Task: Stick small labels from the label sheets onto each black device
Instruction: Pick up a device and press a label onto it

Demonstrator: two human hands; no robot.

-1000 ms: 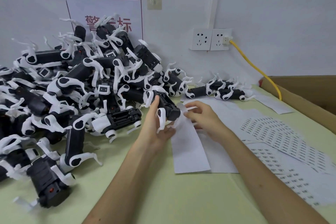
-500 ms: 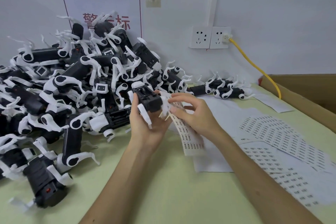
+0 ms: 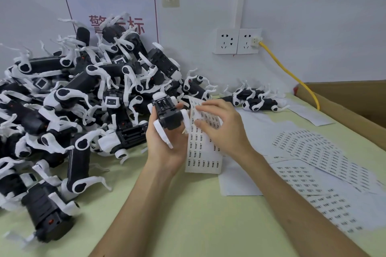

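Observation:
My left hand (image 3: 165,148) grips a black device (image 3: 168,113) with white leg parts, lifted above the table with its open underside facing me. Just right of it hangs a narrow label sheet (image 3: 203,146), its printed side toward me. My right hand (image 3: 221,127) holds that sheet near its top, the fingers lying over the upper rows of labels. A big pile of black devices (image 3: 79,100) with white legs fills the left of the table. Two more devices (image 3: 254,99) lie by the wall behind my hands.
More label sheets (image 3: 313,165) and blank backing paper (image 3: 240,179) are spread over the green table at the right. A cardboard box (image 3: 342,98) stands at the far right. A yellow cable (image 3: 290,73) runs from the wall sockets (image 3: 238,40) down behind the box.
My left hand has raised the device and turned its underside toward me. My right hand has lifted a label sheet off the table and turned its printed side to me beside the device.

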